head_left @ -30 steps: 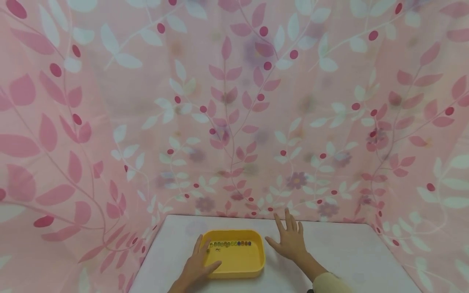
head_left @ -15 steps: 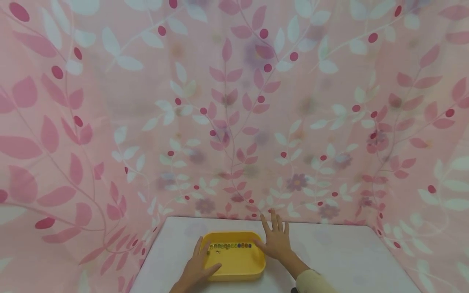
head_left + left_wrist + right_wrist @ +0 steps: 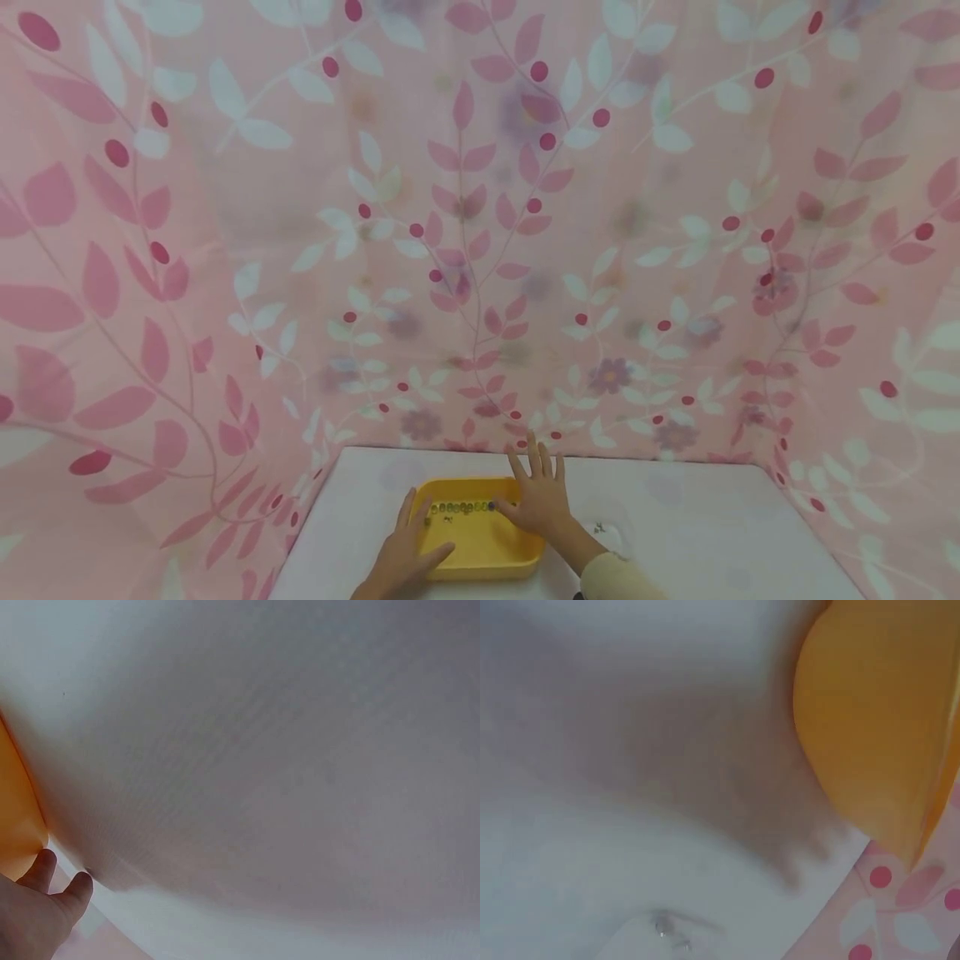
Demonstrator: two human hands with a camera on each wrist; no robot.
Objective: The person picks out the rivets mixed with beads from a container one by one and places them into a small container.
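Between both hands (image 3: 536, 500) lies yellow tray (image 3: 480, 546).

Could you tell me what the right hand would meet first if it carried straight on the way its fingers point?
Probably the pink leaf-patterned curtain behind the table; the right hand points away over the yellow tray's far corner, though depth is unclear.
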